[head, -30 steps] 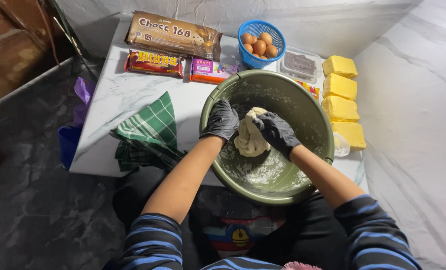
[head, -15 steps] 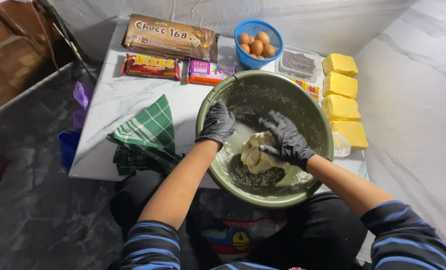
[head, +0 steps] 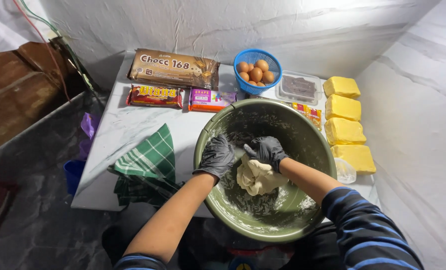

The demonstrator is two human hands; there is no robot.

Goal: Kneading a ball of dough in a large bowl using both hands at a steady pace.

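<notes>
Kneading looks to be the step in hand, seen from the head camera: a pale, lumpy dough (head: 257,176) sits in the bottom of a round green bowl (head: 303,131) whose inner wall is dusted with flour, at the near right edge of the tabletop (head: 118,131). The right hand (head: 267,151), in a black glove, curls its grip over the top of the dough; the gloved left hand (head: 217,156) rests half-open on the bowl wall just beside it. A further press and fold likely calls for the bowl being steadied. Smooth yellow blocks (head: 344,130) line the right edge; a checked green cloth (head: 150,160) lies crumpled to the left.
</notes>
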